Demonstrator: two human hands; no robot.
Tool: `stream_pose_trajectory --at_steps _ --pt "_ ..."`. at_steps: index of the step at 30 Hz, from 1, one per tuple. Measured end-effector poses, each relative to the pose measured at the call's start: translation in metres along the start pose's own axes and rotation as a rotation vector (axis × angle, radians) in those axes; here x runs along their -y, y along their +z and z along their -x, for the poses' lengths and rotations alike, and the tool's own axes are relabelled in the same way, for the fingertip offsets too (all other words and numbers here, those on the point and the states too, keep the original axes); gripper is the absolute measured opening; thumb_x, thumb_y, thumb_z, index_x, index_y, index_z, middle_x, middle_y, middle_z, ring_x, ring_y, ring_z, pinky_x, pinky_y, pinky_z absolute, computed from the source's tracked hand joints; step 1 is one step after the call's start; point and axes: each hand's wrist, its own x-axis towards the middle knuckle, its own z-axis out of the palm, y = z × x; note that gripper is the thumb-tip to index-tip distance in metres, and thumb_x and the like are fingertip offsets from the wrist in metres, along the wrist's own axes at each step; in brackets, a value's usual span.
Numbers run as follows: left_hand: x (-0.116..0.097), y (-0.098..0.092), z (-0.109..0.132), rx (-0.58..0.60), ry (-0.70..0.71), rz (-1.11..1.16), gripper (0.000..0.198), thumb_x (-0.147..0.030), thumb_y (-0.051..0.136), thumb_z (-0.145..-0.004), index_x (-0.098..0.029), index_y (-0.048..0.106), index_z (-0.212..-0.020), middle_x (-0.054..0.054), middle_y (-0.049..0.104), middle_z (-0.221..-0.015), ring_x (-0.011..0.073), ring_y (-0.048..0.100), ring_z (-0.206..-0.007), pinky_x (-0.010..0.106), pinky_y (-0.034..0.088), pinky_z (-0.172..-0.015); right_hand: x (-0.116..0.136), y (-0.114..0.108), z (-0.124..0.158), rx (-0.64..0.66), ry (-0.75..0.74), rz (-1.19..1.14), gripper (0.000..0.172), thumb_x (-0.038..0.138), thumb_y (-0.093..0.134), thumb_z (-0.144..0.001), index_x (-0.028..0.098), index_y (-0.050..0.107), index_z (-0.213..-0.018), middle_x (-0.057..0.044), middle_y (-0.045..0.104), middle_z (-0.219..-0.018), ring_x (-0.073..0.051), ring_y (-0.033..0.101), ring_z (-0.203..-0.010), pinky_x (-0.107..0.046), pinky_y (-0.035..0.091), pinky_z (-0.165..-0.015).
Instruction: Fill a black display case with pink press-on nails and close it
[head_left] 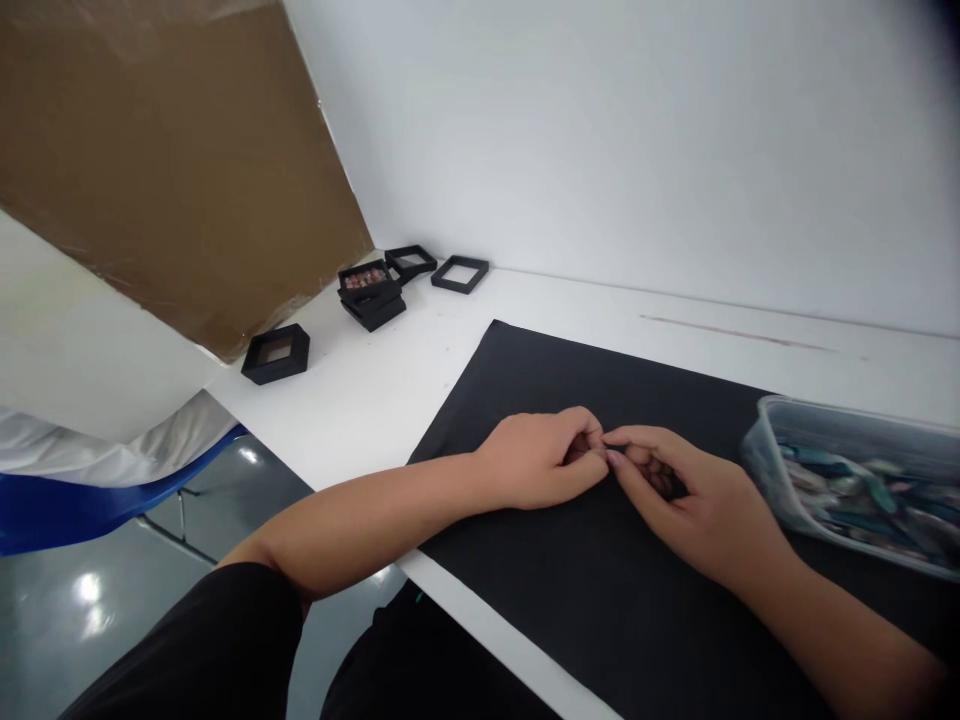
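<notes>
Over the black mat (pixel 570 590), my left hand (pixel 544 455) and my right hand (pixel 679 485) meet at their fingertips. Thumb and index finger of each hand are pinched together, and the two pinches touch. Whatever lies between them is too small or too hidden to make out. Close to the right of my right hand stands a clear plastic box (pixel 772 465), filled with many small, blurred pieces in teal, white and reddish tones.
Black square frames lie toward the back left of the white table (pixel 397 390): a single frame (pixel 259 372), a stack (pixel 375 312) with reddish pieces on top, and another frame (pixel 478 284) near the wall. A blue chair (pixel 142 508) stands left of the table.
</notes>
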Motion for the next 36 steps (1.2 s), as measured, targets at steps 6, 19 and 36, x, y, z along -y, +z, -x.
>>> stream_pose_trajectory --at_steps 6,19,36 --pt "0.0 0.001 0.001 -0.026 0.03 0.002 0.019 -0.042 0.05 -0.096 -0.024 0.057 -0.097 -0.006 0.067 -0.081 0.0106 0.057 -0.068 0.027 0.038 -0.066 -0.002 -0.001 0.0 0.015 0.008 -0.074 0.012 0.033 0.056 -0.095 0.025 0.062 -0.103 0.004 0.057 -0.066 -0.009 0.054 -0.052 -0.023 0.046 -0.051" --pt "0.001 0.002 0.0 -0.007 0.005 0.208 0.031 -0.05 0.052 -0.097 -0.021 0.058 -0.088 -0.004 0.062 -0.077 0.0089 0.053 -0.068 0.024 0.038 -0.062 -0.001 -0.002 0.0 0.035 0.018 -0.19 0.022 0.033 0.061 -0.092 0.025 0.061 -0.113 0.005 0.055 -0.066 -0.009 0.052 -0.053 -0.021 0.046 -0.05" --pt "0.002 0.002 0.002 -0.037 0.054 0.254 0.046 -0.058 0.031 -0.104 -0.023 0.059 -0.093 -0.002 0.064 -0.085 0.0118 0.059 -0.08 0.028 0.047 -0.076 0.024 -0.002 -0.002 -0.037 0.033 -0.289 0.013 0.03 0.063 -0.093 0.027 0.058 -0.105 0.006 0.057 -0.066 -0.009 0.056 -0.056 -0.02 0.048 -0.054"
